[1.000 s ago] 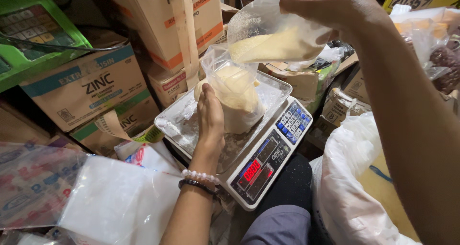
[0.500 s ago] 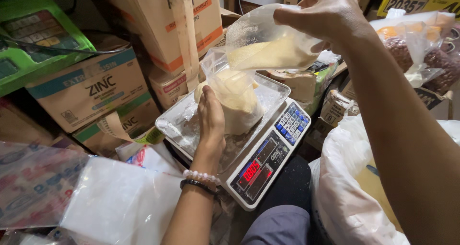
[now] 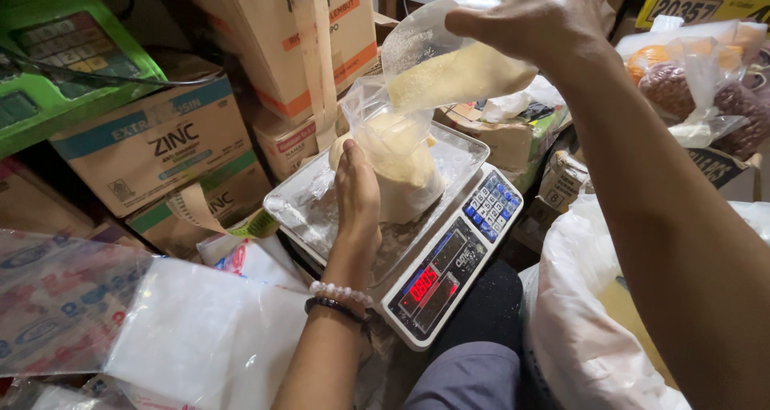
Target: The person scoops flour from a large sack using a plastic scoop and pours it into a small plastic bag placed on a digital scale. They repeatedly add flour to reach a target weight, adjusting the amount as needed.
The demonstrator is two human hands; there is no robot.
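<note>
R fingers (image 3: 513, 27) curled and pinching top edge of a tilted clear scoop bag (image 3: 453, 65), pale yellow grain sliding toward its low corner. R hand (image 3: 541, 13) high, directly above scale. L fingers mostly hidden behind the standing bag, so exact spread can't be told; look pressed together against its side. L hand (image 3: 357, 197) steadying open clear bag (image 3: 397, 165), upright on steel weighing tray (image 3: 461, 149), already well filled w/ same grain, mouth gaping just under the pouring corner. Digital scale (image 3: 449, 258) below, red readout lit, keypad at R front.

Step in hand, by the look: topping up during weigh-out, approx late stage. Next move calls for slow trickle, eye on readout, L hand light so no extra weight pressed on tray.

Around: stacked cardboard boxes (image 3: 160, 149) behind, big white sack (image 3: 593, 322) near R arm, plastic bags (image 3: 144, 330) at L front.
</note>
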